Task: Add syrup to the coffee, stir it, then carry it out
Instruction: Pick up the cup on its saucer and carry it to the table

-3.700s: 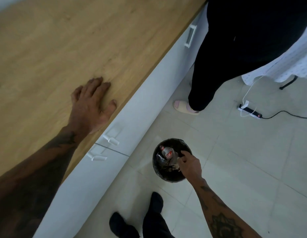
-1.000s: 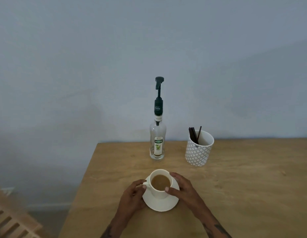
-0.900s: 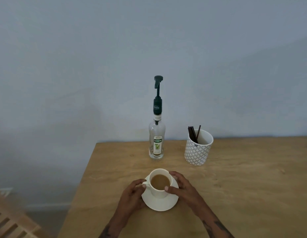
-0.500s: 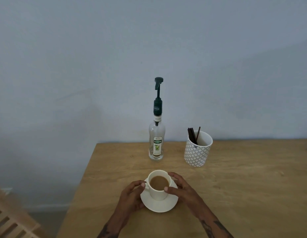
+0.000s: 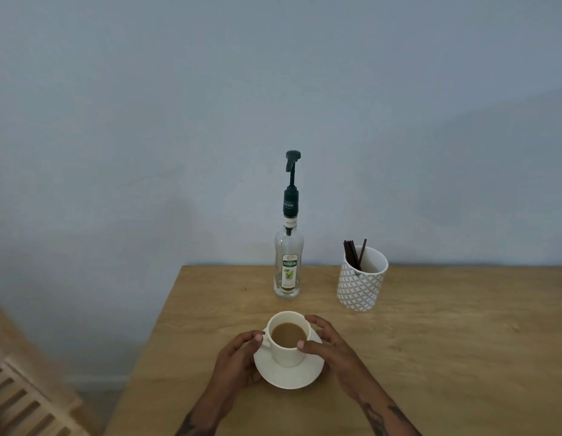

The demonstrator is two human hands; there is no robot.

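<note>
While forearms run off-frame | left hand covers cup handle

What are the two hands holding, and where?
Both hold the white ceramic cup of milky coffee on its white saucer: left hand at the handle side, right hand around the right wall.

A white cup filled with light-brown coffee is seen on a white saucer. The clear syrup bottle is topped by a dark green pump. A grey-and-white diamond pattern is shown on the holder of dark stirrers. The desk is light wood-grained.
</note>
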